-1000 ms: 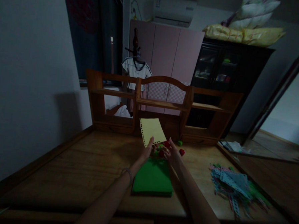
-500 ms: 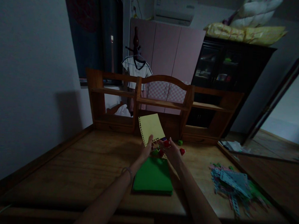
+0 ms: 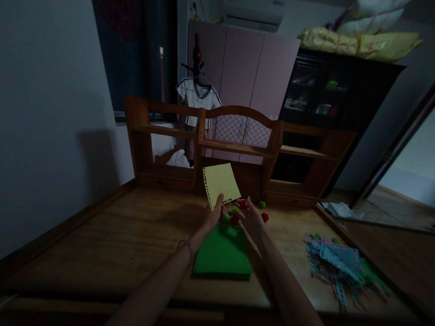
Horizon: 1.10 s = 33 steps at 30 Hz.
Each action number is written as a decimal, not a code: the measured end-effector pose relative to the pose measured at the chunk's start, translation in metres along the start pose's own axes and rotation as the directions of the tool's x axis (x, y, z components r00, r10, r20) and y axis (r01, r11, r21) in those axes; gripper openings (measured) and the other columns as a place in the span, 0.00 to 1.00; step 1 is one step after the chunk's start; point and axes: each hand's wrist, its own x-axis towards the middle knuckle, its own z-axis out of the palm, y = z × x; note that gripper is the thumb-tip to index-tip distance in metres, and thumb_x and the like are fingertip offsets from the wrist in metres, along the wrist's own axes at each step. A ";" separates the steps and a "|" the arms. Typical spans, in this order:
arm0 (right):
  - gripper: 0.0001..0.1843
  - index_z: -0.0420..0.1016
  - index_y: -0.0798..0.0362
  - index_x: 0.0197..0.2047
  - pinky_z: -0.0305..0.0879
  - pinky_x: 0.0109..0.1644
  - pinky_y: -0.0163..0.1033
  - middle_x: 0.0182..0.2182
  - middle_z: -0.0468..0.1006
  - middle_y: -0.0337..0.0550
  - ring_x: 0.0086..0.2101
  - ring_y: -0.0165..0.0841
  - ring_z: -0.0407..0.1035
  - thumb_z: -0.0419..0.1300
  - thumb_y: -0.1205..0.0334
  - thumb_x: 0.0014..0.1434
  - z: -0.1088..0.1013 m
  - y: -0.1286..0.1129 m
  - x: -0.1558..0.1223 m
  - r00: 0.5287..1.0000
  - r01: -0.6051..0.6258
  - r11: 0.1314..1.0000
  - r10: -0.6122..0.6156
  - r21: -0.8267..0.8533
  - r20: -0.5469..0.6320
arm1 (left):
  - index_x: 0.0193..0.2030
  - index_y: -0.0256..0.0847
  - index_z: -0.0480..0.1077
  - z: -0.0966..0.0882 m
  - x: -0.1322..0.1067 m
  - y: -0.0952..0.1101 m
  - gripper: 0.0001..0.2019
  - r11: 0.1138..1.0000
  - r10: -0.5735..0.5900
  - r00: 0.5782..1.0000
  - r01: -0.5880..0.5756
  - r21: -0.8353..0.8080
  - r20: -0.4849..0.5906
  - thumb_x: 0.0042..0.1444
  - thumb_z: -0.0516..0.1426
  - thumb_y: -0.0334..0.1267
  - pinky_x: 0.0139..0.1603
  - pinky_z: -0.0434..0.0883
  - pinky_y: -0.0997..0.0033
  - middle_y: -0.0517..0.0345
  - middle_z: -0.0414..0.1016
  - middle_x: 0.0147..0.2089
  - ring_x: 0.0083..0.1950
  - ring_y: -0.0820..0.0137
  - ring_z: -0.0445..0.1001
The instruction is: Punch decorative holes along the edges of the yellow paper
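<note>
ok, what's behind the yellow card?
Parts of the wooden shelf show past the top and right edges of the yellow card, which the left hand holds. Whatever is straight behind the card is covered.

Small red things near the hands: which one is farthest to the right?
The red thing just right of the right hand; the other visible red ones are on that hand's left side.

Wooden desk (image 3: pixel 100 244) with green slab (image 3: pixel 224 255), small red and green pieces (image 3: pixel 265 217), bluish pile (image 3: pixel 340 259).
</note>
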 end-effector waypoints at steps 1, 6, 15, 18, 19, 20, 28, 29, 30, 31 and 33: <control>0.17 0.73 0.49 0.34 0.65 0.45 0.41 0.37 0.76 0.42 0.47 0.37 0.66 0.61 0.45 0.49 -0.001 0.000 0.001 1.000 -0.003 1.000 0.002 0.018 0.003 | 0.18 0.40 0.67 0.000 -0.001 0.000 0.29 1.000 0.011 1.000 -0.011 0.022 0.002 0.46 0.47 0.66 0.27 0.66 0.72 0.57 0.68 0.18 0.22 0.72 0.67; 0.17 0.73 0.50 0.33 0.67 0.38 0.37 0.31 0.76 0.41 0.37 0.34 0.70 0.61 0.45 0.49 -0.007 -0.001 0.005 0.999 0.002 0.999 0.000 0.052 -0.036 | 0.15 0.40 0.66 0.003 -0.004 -0.001 0.30 0.988 0.017 0.995 -0.031 0.149 0.095 0.47 0.46 0.66 0.29 0.65 0.72 0.56 0.69 0.18 0.22 0.72 0.67; 0.19 0.75 0.52 0.32 0.65 0.31 0.35 0.31 0.77 0.42 0.30 0.32 0.70 0.60 0.43 0.49 -0.010 0.001 0.006 0.988 -0.053 0.999 0.053 0.003 -0.142 | 0.16 0.40 0.65 0.003 -0.006 0.000 0.27 0.985 0.094 0.994 -0.101 0.140 0.058 0.48 0.49 0.63 0.27 0.64 0.72 0.59 0.67 0.16 0.20 0.73 0.65; 0.22 0.75 0.51 0.37 0.62 0.26 0.34 0.33 0.77 0.42 0.29 0.33 0.70 0.60 0.42 0.48 -0.007 -0.002 0.001 0.982 -0.129 0.990 0.119 -0.057 -0.144 | 0.16 0.39 0.64 0.005 -0.007 0.001 0.25 0.985 0.125 0.991 -0.129 0.113 0.040 0.47 0.52 0.61 0.27 0.64 0.73 0.60 0.66 0.16 0.19 0.74 0.64; 0.23 0.75 0.51 0.38 0.61 0.26 0.34 0.34 0.77 0.42 0.29 0.33 0.71 0.60 0.41 0.48 -0.005 -0.003 -0.001 0.981 -0.144 0.987 0.132 -0.071 -0.145 | 0.16 0.39 0.64 0.006 -0.007 0.001 0.25 0.985 0.134 0.990 -0.137 0.105 0.038 0.47 0.53 0.60 0.27 0.65 0.73 0.60 0.66 0.17 0.20 0.74 0.65; 0.23 0.75 0.51 0.38 0.61 0.26 0.34 0.35 0.77 0.42 0.30 0.33 0.71 0.59 0.41 0.48 -0.004 -0.004 -0.003 0.979 -0.152 0.985 0.139 -0.079 -0.146 | 0.16 0.39 0.63 0.006 -0.006 0.001 0.24 0.985 0.140 0.989 -0.143 0.097 0.039 0.47 0.54 0.59 0.27 0.65 0.73 0.60 0.67 0.17 0.20 0.74 0.65; 0.22 0.75 0.52 0.37 0.62 0.30 0.35 0.35 0.77 0.44 0.31 0.34 0.70 0.61 0.43 0.47 -0.005 -0.001 0.000 0.987 -0.064 0.991 0.045 -0.115 -0.154 | 0.21 0.37 0.68 0.008 0.000 -0.013 0.19 0.984 0.165 0.983 -0.170 0.060 0.076 0.46 0.57 0.54 0.29 0.67 0.72 0.59 0.69 0.18 0.23 0.72 0.68; 0.21 0.76 0.52 0.36 0.63 0.30 0.35 0.35 0.77 0.44 0.31 0.34 0.70 0.62 0.43 0.47 -0.006 0.000 0.001 0.987 -0.049 0.991 0.030 -0.121 -0.156 | 0.23 0.37 0.70 0.008 0.000 -0.014 0.19 0.987 0.148 0.986 -0.152 0.051 0.075 0.46 0.57 0.54 0.29 0.68 0.71 0.59 0.70 0.19 0.24 0.71 0.69; 0.21 0.76 0.52 0.36 0.63 0.30 0.35 0.35 0.77 0.44 0.31 0.34 0.71 0.62 0.44 0.47 -0.007 0.001 0.002 0.986 -0.037 0.991 0.016 -0.129 -0.164 | 0.25 0.37 0.71 0.009 0.000 -0.015 0.19 0.990 0.132 0.989 -0.135 0.043 0.071 0.46 0.57 0.54 0.31 0.69 0.71 0.57 0.71 0.20 0.26 0.70 0.71; 0.21 0.76 0.52 0.36 0.63 0.30 0.35 0.36 0.77 0.44 0.30 0.34 0.71 0.62 0.44 0.46 -0.009 0.002 0.002 0.984 -0.028 0.990 0.004 -0.136 -0.176 | 0.27 0.36 0.72 0.010 -0.001 -0.015 0.19 0.992 0.122 0.990 -0.124 0.036 0.064 0.46 0.57 0.53 0.32 0.70 0.70 0.56 0.73 0.22 0.27 0.69 0.72; 0.21 0.76 0.52 0.36 0.63 0.29 0.35 0.36 0.77 0.44 0.30 0.33 0.70 0.62 0.44 0.46 -0.011 0.004 0.004 0.982 -0.019 0.988 -0.010 -0.153 -0.186 | 0.32 0.36 0.73 0.010 -0.003 -0.014 0.19 0.992 0.120 0.992 -0.121 0.021 0.050 0.46 0.58 0.52 0.36 0.71 0.68 0.54 0.76 0.27 0.31 0.67 0.74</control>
